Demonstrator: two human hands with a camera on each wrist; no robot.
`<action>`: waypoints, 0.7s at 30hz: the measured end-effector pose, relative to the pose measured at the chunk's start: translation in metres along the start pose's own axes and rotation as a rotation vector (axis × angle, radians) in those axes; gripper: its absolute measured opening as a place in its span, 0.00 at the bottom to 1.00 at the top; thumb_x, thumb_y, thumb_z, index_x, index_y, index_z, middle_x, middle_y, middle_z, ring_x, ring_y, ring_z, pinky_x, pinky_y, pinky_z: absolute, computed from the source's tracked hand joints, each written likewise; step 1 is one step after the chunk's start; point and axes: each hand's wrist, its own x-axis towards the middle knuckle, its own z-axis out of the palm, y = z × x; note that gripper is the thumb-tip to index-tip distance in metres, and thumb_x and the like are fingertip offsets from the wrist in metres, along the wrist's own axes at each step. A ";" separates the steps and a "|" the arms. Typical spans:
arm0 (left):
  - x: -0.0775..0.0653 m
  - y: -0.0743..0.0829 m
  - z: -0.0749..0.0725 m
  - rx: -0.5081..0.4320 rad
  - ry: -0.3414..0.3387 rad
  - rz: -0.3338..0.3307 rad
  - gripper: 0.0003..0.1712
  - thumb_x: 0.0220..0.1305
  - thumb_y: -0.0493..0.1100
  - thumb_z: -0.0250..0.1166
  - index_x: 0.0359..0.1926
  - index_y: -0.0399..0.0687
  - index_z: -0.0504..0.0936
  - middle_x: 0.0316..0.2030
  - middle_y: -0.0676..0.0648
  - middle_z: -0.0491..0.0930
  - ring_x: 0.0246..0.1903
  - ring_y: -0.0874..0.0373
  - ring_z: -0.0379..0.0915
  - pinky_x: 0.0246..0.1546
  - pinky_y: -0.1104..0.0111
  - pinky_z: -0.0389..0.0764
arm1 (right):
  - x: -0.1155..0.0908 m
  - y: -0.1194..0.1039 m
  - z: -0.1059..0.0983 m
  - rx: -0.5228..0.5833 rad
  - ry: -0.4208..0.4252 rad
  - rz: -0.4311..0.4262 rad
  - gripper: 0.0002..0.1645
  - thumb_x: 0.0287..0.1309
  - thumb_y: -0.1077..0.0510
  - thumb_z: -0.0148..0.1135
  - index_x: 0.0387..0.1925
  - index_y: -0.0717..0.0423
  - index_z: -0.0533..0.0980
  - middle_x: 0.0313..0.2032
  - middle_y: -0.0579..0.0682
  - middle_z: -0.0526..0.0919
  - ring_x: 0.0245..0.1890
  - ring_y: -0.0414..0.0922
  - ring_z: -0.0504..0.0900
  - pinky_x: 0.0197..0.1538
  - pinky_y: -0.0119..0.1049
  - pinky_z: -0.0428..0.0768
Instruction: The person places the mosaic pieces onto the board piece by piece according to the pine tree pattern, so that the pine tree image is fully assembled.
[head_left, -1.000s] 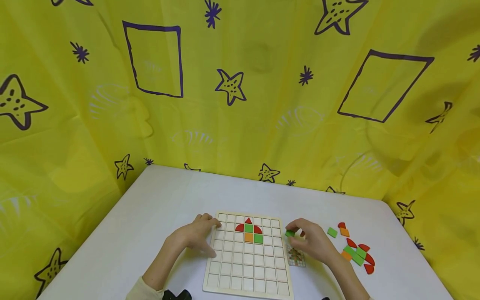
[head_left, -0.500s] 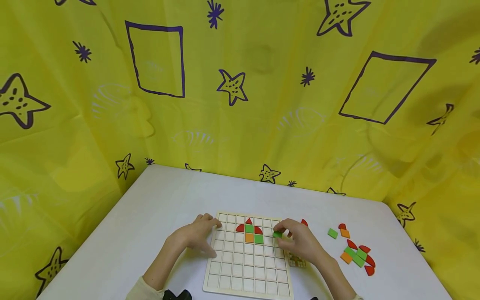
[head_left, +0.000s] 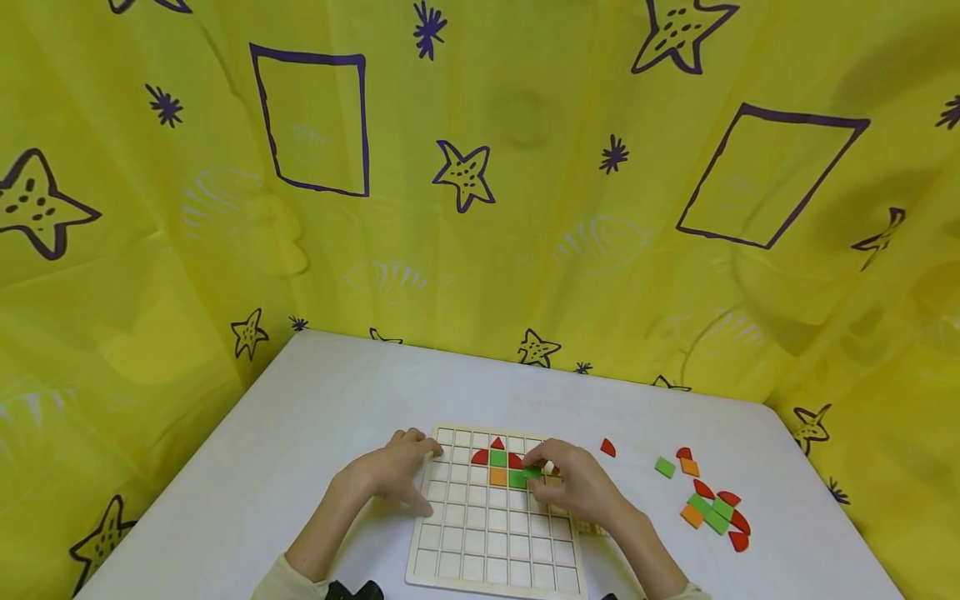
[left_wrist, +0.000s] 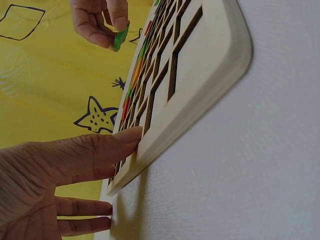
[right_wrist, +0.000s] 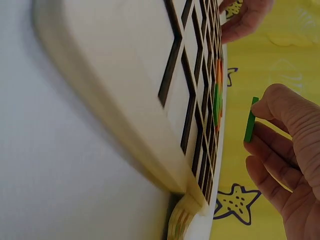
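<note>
A wooden grid board (head_left: 495,533) lies on the white table, with a red triangle (head_left: 497,443), red quarter-round tiles (head_left: 480,457), green squares (head_left: 498,457) and an orange square (head_left: 498,476) set in its upper cells. My right hand (head_left: 573,479) pinches a green square tile (right_wrist: 251,120) between thumb and fingers, held over the board just right of the set tiles. My left hand (head_left: 390,471) rests at the board's left edge, thumb and fingers spread; in the left wrist view the thumb (left_wrist: 129,135) touches the rim.
A small pattern card (head_left: 592,528) lies partly hidden under the right forearm by the board's right edge. Several loose tiles (head_left: 716,512) lie on the right of the table, with a lone red quarter-round (head_left: 608,447) nearer the board. A yellow curtain (head_left: 480,250) surrounds the table.
My right hand has moved left with the green square, from beside the board to over its upper cells, uncovering the red quarter-round on the table. The left hand has stayed in place.
</note>
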 end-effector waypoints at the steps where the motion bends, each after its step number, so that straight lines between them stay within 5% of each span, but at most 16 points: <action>1: 0.000 0.000 0.000 0.000 0.001 0.000 0.42 0.41 0.48 0.86 0.59 0.47 0.78 0.61 0.41 0.72 0.62 0.44 0.64 0.56 0.45 0.77 | 0.001 -0.001 0.001 0.005 -0.005 -0.002 0.12 0.56 0.64 0.71 0.43 0.52 0.84 0.41 0.39 0.85 0.40 0.37 0.79 0.44 0.35 0.82; 21: 0.000 -0.001 0.000 0.003 0.004 -0.003 0.42 0.41 0.48 0.85 0.59 0.49 0.78 0.61 0.41 0.72 0.64 0.43 0.64 0.56 0.43 0.77 | 0.025 -0.025 0.024 -0.078 -0.068 -0.121 0.11 0.55 0.62 0.71 0.42 0.52 0.83 0.38 0.40 0.85 0.38 0.36 0.78 0.47 0.34 0.81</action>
